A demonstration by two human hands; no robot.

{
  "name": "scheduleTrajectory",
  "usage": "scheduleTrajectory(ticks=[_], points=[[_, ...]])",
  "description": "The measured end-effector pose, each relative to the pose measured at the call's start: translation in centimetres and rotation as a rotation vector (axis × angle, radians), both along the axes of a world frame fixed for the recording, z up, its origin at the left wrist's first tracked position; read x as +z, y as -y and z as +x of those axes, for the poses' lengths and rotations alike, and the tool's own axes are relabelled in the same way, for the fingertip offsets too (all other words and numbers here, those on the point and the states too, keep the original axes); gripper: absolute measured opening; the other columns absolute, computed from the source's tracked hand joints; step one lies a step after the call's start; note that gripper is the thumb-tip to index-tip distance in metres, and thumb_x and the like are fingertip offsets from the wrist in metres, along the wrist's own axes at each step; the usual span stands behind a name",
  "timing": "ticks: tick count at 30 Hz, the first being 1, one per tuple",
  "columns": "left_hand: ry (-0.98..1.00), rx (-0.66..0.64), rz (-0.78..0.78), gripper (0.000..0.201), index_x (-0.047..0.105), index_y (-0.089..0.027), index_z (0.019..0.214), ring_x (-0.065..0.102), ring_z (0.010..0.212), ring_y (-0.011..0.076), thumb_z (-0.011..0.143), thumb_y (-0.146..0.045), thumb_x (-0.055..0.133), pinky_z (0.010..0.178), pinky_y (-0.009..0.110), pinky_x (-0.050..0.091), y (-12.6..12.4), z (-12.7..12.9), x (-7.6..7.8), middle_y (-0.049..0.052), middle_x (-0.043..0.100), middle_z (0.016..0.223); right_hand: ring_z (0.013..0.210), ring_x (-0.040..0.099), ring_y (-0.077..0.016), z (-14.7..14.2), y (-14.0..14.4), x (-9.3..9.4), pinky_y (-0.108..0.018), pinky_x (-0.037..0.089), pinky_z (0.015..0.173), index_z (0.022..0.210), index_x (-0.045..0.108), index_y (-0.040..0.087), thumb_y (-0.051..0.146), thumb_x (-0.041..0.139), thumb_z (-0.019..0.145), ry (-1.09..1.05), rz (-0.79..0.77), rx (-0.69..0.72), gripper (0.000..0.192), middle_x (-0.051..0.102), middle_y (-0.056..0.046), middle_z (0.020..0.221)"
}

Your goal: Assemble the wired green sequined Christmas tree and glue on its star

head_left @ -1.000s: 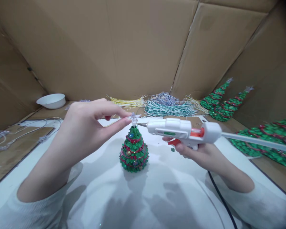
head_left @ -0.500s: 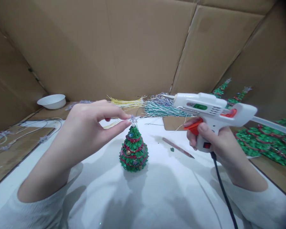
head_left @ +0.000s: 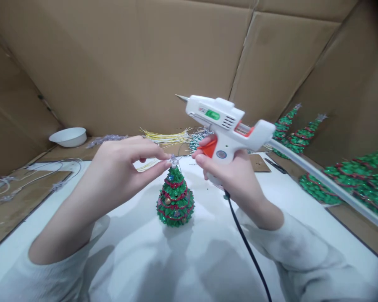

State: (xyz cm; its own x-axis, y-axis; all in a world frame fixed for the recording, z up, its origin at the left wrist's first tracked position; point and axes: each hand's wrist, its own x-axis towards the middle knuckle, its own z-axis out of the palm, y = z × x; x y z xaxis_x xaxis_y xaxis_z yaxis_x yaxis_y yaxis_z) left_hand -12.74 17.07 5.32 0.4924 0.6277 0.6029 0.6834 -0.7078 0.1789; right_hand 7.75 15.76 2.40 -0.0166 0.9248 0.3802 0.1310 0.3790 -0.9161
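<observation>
A small green Christmas tree (head_left: 175,199) with red garland and tiny baubles stands upright on the white tabletop, in the middle of the view. At its tip is a clear star (head_left: 174,160), pinched between the thumb and forefinger of my left hand (head_left: 129,167). My right hand (head_left: 229,170) grips a white hot glue gun (head_left: 219,115) by its handle, fingers at the orange trigger. The gun's metal nozzle points left, above and behind the tree. A long glue stick (head_left: 327,182) sticks out of its rear, and a black cord (head_left: 247,243) hangs below the handle.
More finished-looking trees (head_left: 302,132) with stars stand and lie at the right. Yellow wires (head_left: 166,136) and teal wires (head_left: 197,140) lie at the back. A white bowl (head_left: 68,136) is at the back left, near wired clear stars (head_left: 58,184). Cardboard walls (head_left: 145,63) enclose the table.
My right hand has brought the glue gun left and upward, nearer the tree. The left hand stays at the star with hardly any movement.
</observation>
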Motion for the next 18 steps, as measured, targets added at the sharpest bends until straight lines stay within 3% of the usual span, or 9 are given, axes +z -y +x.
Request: scheduleTrajectory(ticks=[6,12,18], points=[[-0.022,-0.008,0.004,0.01,0.067,-0.024,0.079,0.058,0.067,0.0141,0.08,-0.03,0.059,0.059,0.026,0.041,0.1,0.0,0.1,-0.001,0.068,0.077,0.077,0.064,-0.0175,-1.7,-0.9,0.1,-0.032,0.056,0.063,0.092,0.053,0.023,0.034,0.066,0.074,-0.029,0.032,0.096,0.024,0.062,0.001,0.081],[-0.038,-0.01,0.014,0.011,0.067,-0.024,0.082,0.058,0.069,0.0154,0.081,-0.032,0.059,0.06,0.027,0.041,0.1,0.0,-0.1,0.0,0.068,0.08,0.083,0.064,-0.0181,-2.1,-1.3,-0.1,-0.034,0.055,0.067,0.091,0.051,0.024,0.035,0.064,0.076,-0.035,0.032,0.052,0.023,0.061,-0.001,0.095],[-0.044,-0.011,0.019,0.016,0.068,-0.022,0.077,0.056,0.064,0.0136,0.083,-0.03,0.055,0.056,0.025,0.038,0.3,0.2,0.1,-0.001,0.067,0.073,0.074,0.06,-0.0147,-2.6,-1.8,-0.7,-0.031,0.052,0.065,0.09,0.053,0.023,0.029,0.064,0.075,-0.115,0.024,0.128,0.019,0.058,0.0,0.086]])
